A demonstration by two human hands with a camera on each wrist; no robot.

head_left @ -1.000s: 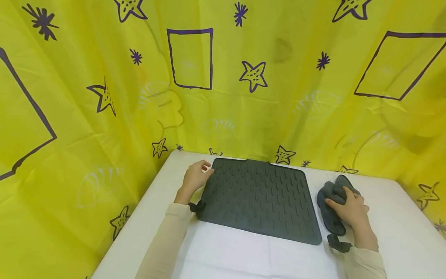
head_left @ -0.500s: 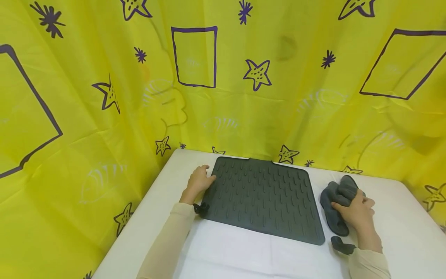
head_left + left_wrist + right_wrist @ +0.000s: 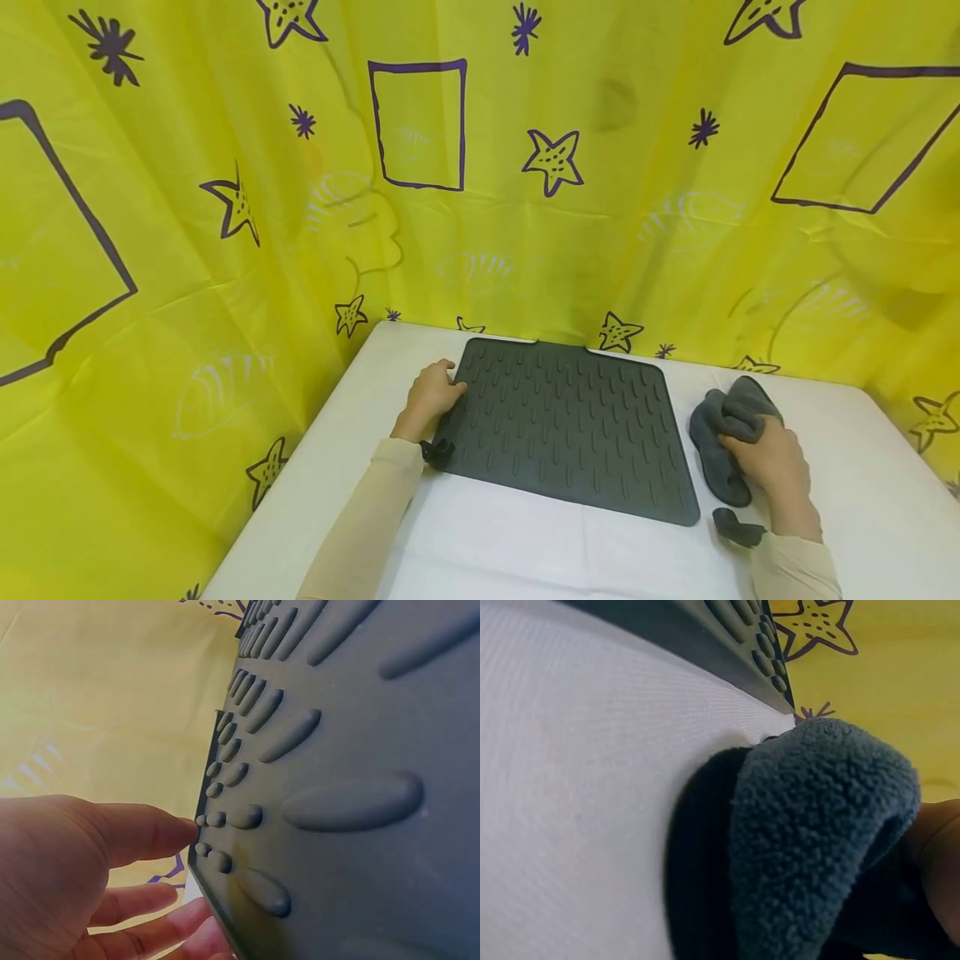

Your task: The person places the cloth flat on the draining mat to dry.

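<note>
A dark grey rubbery mat [image 3: 562, 425] with rows of raised oval ridges lies flat on the white table. My left hand [image 3: 430, 398] is at its left edge. In the left wrist view, the thumb [image 3: 150, 831] touches the mat's rim while the other fingers extend loosely beside and partly behind it. To the right of the mat lies a crumpled, fuzzy dark grey cloth [image 3: 720, 442]. My right hand [image 3: 772, 458] grips its right side, thumb on top and fingertips hidden in the folds. Up close, the cloth [image 3: 817, 825] shows a thick, soft pile.
A yellow curtain [image 3: 495, 225] printed with purple stars and rectangles hangs behind and to the left of the table. The white tabletop [image 3: 510, 542] shows in front of the mat. Black wrist mounts [image 3: 738, 529] sit near both cuffs.
My right fingers have drawn inward and bunched the cloth. The left hand has slid slightly down along the mat's edge. The head view has shifted a little; the mat stays in place.
</note>
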